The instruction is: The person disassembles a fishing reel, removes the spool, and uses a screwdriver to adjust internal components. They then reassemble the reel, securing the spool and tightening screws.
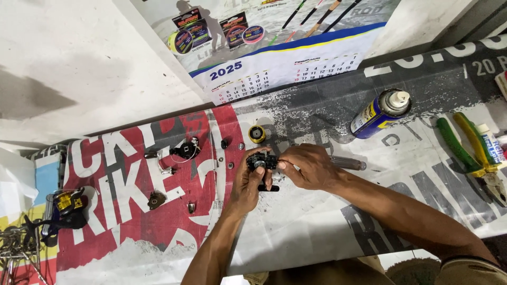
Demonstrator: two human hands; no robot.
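a: how are the hands set?
b: both forearms reach in from below. the left hand point(247, 182) has its grip clamped on a small black reel body point(261, 162) above the worktop point(317, 221); the right hand point(309, 166) pinches the same body from the other side, fingers closed on it.
a: and the printed stuff?
b: a red, white and grey banner point(132, 211) covers the worktop. a calendar point(280, 68) leans at the wall, white with a blue band. a blue and yellow spray can point(377, 114) lies to the right, near green and yellow pliers point(470, 150).
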